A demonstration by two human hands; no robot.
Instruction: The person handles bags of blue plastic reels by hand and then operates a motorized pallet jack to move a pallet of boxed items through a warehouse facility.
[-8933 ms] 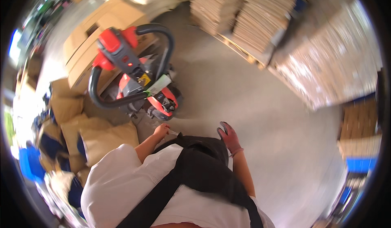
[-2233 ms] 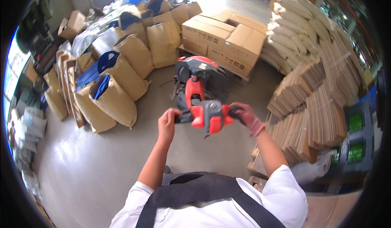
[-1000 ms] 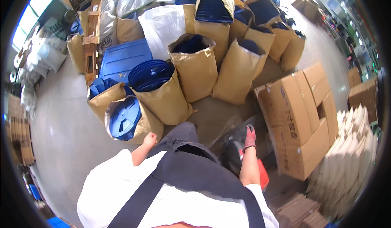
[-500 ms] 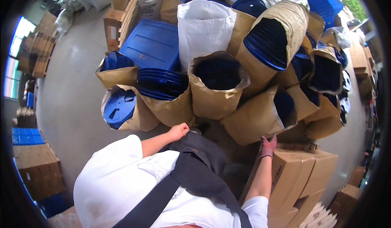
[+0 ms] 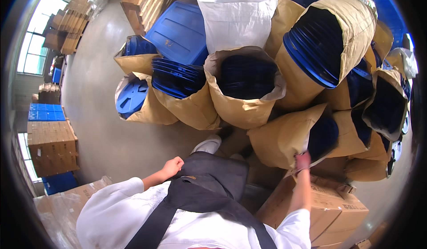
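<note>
My right hand [image 5: 303, 161], in a pinkish-red glove, is closed on the rim of a brown paper sack [image 5: 284, 140] that leans on its side. Dark blue plastic reels [image 5: 324, 135] show in the sack's mouth, partly in shadow. Bare and loosely curled, my left hand [image 5: 172, 166] hangs beside my black apron [image 5: 213, 173]; no object shows in it. Straight ahead stands an upright paper sack [image 5: 240, 111] packed with dark blue reels. Left of it are another sack of stacked reels [image 5: 178, 77] and one with a lighter blue reel [image 5: 132, 97].
Cardboard boxes [image 5: 331, 204] stand right beside my right arm. A blue plastic bin [image 5: 180, 31], a white woven sack [image 5: 238, 22] and a large tilted sack of reels [image 5: 351, 31] rise behind the front row. Stacked cartons [image 5: 52, 146] are on the left, across grey floor [image 5: 98, 71].
My right hand has moved from the box edge and the sack's lower corner onto the sack's rim. The view has shifted, and a white shoe now shows. My left hand stays curled.
</note>
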